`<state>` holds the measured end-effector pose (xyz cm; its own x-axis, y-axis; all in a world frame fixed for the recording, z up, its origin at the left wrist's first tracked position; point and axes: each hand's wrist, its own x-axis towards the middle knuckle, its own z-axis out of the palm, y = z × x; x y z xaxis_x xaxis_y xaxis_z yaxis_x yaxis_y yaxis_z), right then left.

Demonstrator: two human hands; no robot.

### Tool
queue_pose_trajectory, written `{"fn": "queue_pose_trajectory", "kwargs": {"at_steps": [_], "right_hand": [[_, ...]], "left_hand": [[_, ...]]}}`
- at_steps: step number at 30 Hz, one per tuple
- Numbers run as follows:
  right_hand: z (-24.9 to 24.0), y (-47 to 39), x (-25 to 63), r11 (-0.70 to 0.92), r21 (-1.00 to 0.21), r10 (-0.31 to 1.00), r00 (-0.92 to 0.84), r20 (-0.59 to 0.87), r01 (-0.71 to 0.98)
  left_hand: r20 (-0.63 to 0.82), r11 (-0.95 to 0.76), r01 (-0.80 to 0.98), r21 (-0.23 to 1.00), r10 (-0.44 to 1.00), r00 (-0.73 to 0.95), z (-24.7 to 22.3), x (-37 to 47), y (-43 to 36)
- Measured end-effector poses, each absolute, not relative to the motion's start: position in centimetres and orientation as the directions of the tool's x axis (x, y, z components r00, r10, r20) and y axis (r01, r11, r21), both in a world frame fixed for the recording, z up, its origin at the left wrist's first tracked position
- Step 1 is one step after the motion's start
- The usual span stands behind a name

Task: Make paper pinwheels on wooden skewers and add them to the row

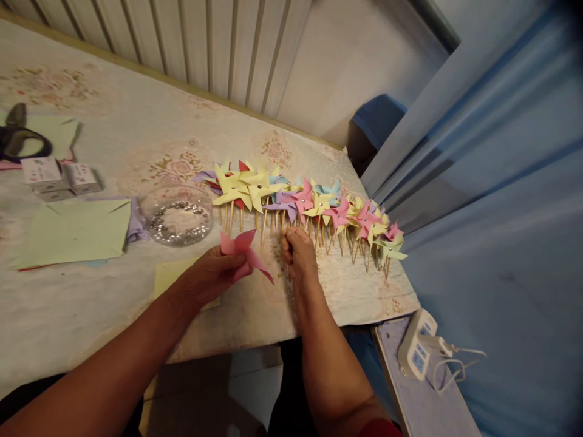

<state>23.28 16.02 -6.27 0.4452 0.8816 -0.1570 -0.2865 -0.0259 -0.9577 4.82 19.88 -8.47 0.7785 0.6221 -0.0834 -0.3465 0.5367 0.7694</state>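
Observation:
A pink paper pinwheel head (243, 244) is pinched in my left hand (212, 274), its blades folded and pointing outward. My right hand (299, 255) is closed just to the right of it, with a thin wooden stick showing at the fingers. Beyond both hands runs a long row of finished pinwheels (303, 199) on sticks, in yellow, pink, purple, blue and red. Left of the row sits a round clear dish (180, 220) with small shiny pieces in a ring. Under my left forearm lies a yellow paper sheet (169, 276).
At the left of the floral tablecloth (113, 133) are a stack of green paper (75, 230), small white boxes (59, 176) and black-handled scissors (20, 139). A power strip (418, 345) with a white cable lies on a lower surface at the right, by blue curtains.

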Motion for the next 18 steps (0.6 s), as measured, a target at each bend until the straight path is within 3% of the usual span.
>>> {"fn": "queue_pose_trajectory", "kwargs": {"at_steps": [18], "right_hand": [[-6.14,16.03,23.25,-0.039,-0.952,0.887,0.428,-0.172,-0.302]], "left_hand": [[-0.100,0.539,-0.344,0.769,0.632,0.768,-8.52,4.83,19.79]]}}
